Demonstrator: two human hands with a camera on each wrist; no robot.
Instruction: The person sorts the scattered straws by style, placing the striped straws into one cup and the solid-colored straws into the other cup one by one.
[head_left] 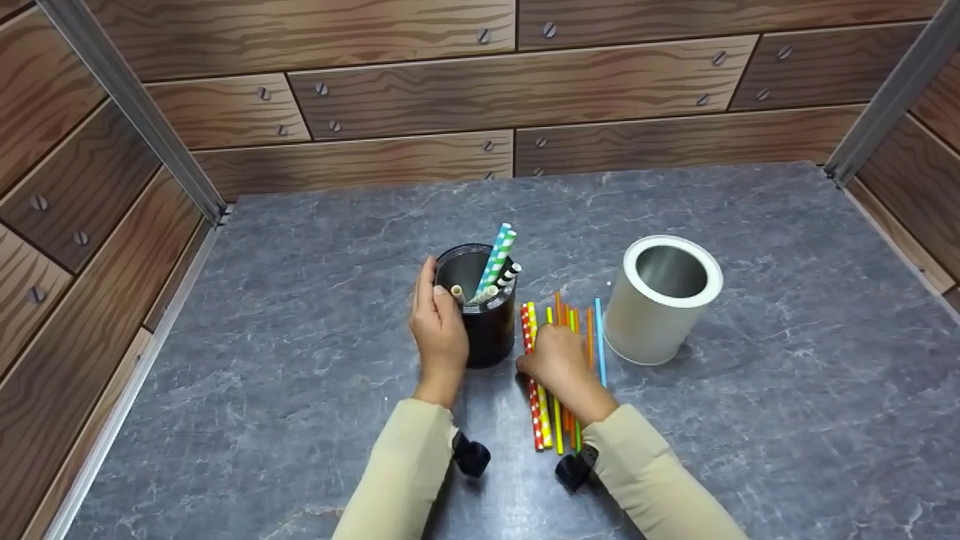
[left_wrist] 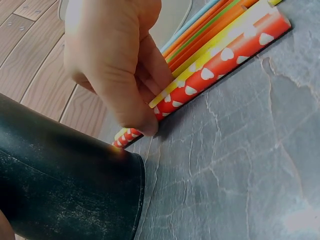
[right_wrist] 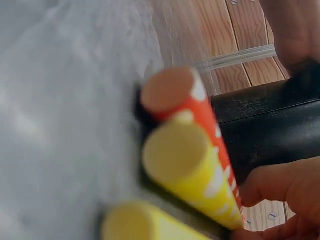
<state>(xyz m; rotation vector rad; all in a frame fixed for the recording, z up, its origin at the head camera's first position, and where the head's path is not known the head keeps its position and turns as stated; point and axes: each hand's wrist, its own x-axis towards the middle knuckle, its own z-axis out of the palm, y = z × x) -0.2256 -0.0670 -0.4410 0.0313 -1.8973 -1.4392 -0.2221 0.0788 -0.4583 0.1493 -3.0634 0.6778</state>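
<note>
A black cup (head_left: 489,337) stands upright with several paper straws (head_left: 496,262) in it, blue, green-striped, black-striped and cream ones among them. My left hand (head_left: 439,330) holds its left side, thumb near the front rim. To the right of the cup, a row of colourful straws lies on the table. My right hand (head_left: 561,364) reaches down over them, its thumb against a red paper straw with white hearts (left_wrist: 206,73) and its fingers by the yellow patterned straw (right_wrist: 187,160) next to it. I cannot tell whether its pinch takes in the yellow one too.
A silver can with a white rim (head_left: 637,289) stands right of the straws. Orange, green and blue straws (head_left: 600,337) lie between the right hand and the can. Wood-patterned walls (head_left: 397,97) enclose the grey marbled table (head_left: 300,300) at the back and sides.
</note>
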